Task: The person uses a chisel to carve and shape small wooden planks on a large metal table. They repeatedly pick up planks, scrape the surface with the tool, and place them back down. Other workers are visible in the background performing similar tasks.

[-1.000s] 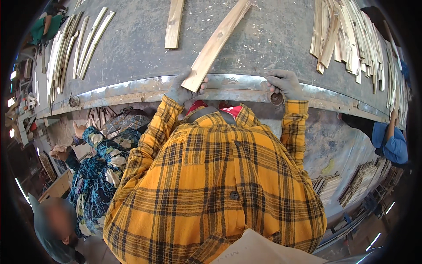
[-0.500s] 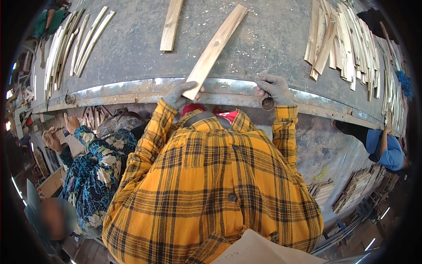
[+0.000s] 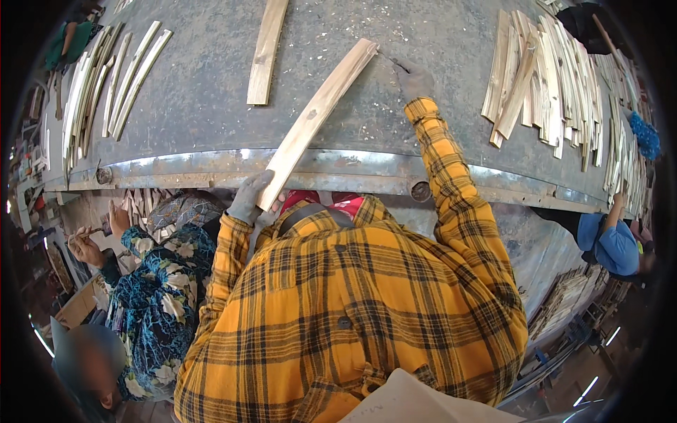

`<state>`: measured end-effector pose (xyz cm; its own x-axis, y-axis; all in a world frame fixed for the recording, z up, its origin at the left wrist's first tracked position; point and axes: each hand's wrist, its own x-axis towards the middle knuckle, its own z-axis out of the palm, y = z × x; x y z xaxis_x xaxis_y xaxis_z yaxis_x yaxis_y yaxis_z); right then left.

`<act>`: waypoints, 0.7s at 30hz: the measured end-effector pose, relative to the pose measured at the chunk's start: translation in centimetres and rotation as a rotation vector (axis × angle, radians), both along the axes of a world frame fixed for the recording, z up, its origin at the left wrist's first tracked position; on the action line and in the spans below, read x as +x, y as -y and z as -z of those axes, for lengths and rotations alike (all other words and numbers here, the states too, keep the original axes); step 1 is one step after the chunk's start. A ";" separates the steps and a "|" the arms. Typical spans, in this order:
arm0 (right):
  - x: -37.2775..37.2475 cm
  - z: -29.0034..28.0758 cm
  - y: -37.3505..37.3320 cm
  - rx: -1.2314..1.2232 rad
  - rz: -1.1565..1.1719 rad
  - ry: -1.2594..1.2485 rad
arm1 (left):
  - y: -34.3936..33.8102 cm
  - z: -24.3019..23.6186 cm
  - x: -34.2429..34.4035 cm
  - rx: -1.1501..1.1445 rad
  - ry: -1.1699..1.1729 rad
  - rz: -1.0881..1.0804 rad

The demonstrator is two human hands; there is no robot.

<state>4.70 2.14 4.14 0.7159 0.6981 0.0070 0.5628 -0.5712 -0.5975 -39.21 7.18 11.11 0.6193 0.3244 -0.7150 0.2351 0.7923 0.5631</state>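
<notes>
A long pale wooden strip [image 3: 317, 113] slants from the table's near edge toward its middle. My gloved left hand [image 3: 247, 199] is closed round its near end, thumb on top. At the strip's far end is my gloved right hand [image 3: 412, 79], arm stretched out, fingers pinched together and pointing at the strip's tip. A thin dark thing seems to stick out of those fingers, too small to name. Another wooden strip [image 3: 266, 56] lies apart on the grey table [image 3: 204, 92], farther off and left of the held one.
Wood strips lie in a pile [image 3: 553, 84] at the right and in a looser group [image 3: 92, 84] at the left. A metal band [image 3: 352, 161] with a round rusty ring [image 3: 421, 190] runs along the near edge. Co-workers stand left [image 3: 159, 296] and far right [image 3: 612, 240].
My right hand has reached from the near edge out to the strip's far end. The left hand, still holding the strip, appears lower and farther left as the view shifts.
</notes>
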 end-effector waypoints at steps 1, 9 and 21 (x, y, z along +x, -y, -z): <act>0.3 -0.1 -0.3 -0.029 -0.012 0.029 | 0.2 -0.4 -0.1 -0.015 -0.004 -0.017; 0.1 -2.9 0.2 -0.085 -0.151 0.164 | 0.5 -2.3 -0.2 0.021 -0.031 -0.008; 1.7 -2.7 0.9 -0.120 -0.249 0.330 | 0.2 -2.9 -0.2 0.059 -0.061 0.020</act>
<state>6.38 1.19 6.84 0.4987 0.8590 0.1160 0.8421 -0.4485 -0.2995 -39.40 6.98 14.01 0.5820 0.3545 -0.7318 0.2861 0.7531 0.5924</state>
